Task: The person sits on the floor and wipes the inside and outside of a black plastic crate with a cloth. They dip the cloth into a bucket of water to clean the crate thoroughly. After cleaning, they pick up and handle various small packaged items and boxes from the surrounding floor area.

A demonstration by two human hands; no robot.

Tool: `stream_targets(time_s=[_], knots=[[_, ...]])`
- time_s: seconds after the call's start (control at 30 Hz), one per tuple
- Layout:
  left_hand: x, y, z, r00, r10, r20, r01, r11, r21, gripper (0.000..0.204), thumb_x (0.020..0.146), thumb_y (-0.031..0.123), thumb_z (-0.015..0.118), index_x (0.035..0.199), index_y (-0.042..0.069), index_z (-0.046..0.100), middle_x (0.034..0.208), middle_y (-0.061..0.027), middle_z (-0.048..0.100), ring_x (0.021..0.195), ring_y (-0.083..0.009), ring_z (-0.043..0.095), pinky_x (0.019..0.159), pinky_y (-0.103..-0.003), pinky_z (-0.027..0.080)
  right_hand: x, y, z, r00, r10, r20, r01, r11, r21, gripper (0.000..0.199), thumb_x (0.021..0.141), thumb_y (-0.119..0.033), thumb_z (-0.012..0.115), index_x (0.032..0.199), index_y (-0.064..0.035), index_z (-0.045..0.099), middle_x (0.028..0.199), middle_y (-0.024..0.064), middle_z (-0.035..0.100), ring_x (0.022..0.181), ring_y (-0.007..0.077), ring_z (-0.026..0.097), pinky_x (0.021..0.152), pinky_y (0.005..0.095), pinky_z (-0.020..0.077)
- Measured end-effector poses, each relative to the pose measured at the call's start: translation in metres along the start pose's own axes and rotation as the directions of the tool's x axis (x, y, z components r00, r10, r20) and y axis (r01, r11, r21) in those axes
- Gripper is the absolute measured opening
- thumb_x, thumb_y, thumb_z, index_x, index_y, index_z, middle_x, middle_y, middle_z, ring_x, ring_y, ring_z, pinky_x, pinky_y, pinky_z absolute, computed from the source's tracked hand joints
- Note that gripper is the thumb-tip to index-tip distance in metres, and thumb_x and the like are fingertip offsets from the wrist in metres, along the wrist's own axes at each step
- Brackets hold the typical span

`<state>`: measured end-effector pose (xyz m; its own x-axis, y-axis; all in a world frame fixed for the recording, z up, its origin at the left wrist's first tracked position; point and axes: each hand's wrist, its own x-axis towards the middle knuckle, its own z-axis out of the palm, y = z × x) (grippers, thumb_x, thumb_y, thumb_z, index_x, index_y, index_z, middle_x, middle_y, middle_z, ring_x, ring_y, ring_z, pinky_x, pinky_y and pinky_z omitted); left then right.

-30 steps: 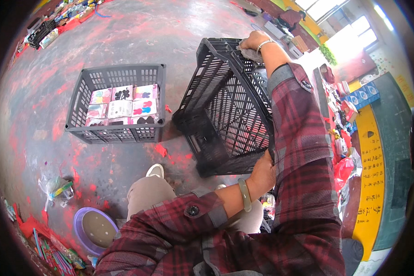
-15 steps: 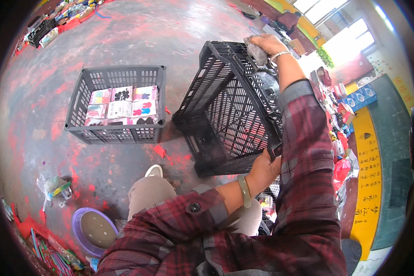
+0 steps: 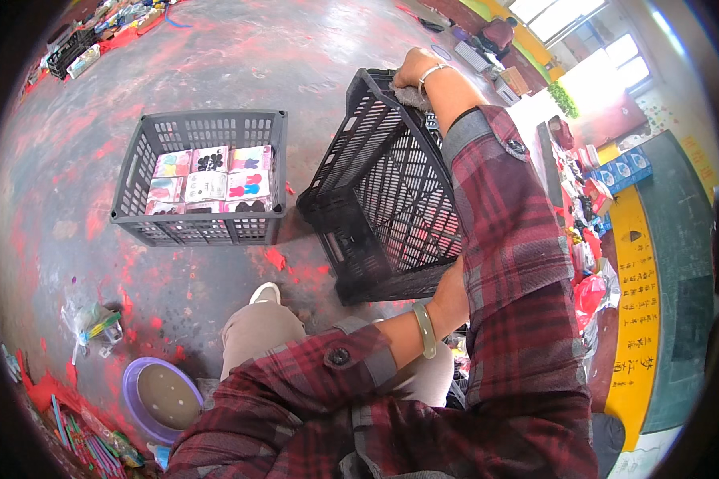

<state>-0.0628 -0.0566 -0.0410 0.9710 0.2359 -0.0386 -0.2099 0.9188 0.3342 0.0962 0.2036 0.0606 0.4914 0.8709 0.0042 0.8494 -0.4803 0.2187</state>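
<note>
An unfilled black plastic crate (image 3: pixel 403 199) is tipped on its side in front of me, its open side facing left. My right hand (image 3: pixel 420 67) is closed over a grey cloth (image 3: pixel 412 96), pressing it to the crate's far upper rim. At the near lower corner my left hand (image 3: pixel 452 300), below a pale green bangle (image 3: pixel 424 330), keeps hold of the crate; my right sleeve hides its fingers. Left of it stands a second, dark grey crate (image 3: pixel 200 231), upright, with several flat packs (image 3: pixel 206 186) of colourful small items inside.
A purple basin (image 3: pixel 128 399) of murky water stands at lower left. Near it lie a clear plastic bag (image 3: pixel 96 326) and a bundle of coloured sticks (image 3: pixel 88 439). Piled goods (image 3: pixel 599 191) line the right side. Another black crate (image 3: pixel 72 54) sits far left.
My right hand has slid the cloth leftward along the crate's upper rim. My right forearm has swung left and now covers the left hand's fingers. The crate has barely shifted.
</note>
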Motion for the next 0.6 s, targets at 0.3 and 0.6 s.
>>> stream_targets(time_s=[0.3, 0.6], knots=[[0.02, -0.023, -0.012, 0.969, -0.099, 0.228, 0.227, 0.731, -0.644, 0.04, 0.084, 0.019, 0.055, 0.118, 0.0, 0.044, 0.112, -0.0115, 0.055, 0.099, -0.0244, 0.054, 0.088, -0.031, 0.041, 0.003, 0.001, 0.033, 0.978, 0.045, -0.205, -0.046, 0.999, 0.001, 0.03, 0.07, -0.02, 0.056, 0.092, -0.0008, 0.065, 0.101, 0.0206, 0.059, 0.096, 0.0311, 0.058, 0.082, 0.0344, 0.0465], [0.041, -0.057, -0.029, 0.927, 0.353, 0.129, -0.359, 0.933, 0.028, 0.042, 0.084, 0.026, 0.053, 0.118, 0.001, 0.045, 0.108, -0.011, 0.056, 0.098, -0.0226, 0.054, 0.087, -0.031, 0.042, 0.019, 0.067, 0.022, 0.976, -0.147, -0.16, 0.21, 0.825, 0.525, 0.036, 0.068, -0.031, 0.066, 0.084, 0.0011, 0.063, 0.081, 0.0103, 0.063, 0.068, 0.0193, 0.061, 0.06, 0.0344, 0.0473]])
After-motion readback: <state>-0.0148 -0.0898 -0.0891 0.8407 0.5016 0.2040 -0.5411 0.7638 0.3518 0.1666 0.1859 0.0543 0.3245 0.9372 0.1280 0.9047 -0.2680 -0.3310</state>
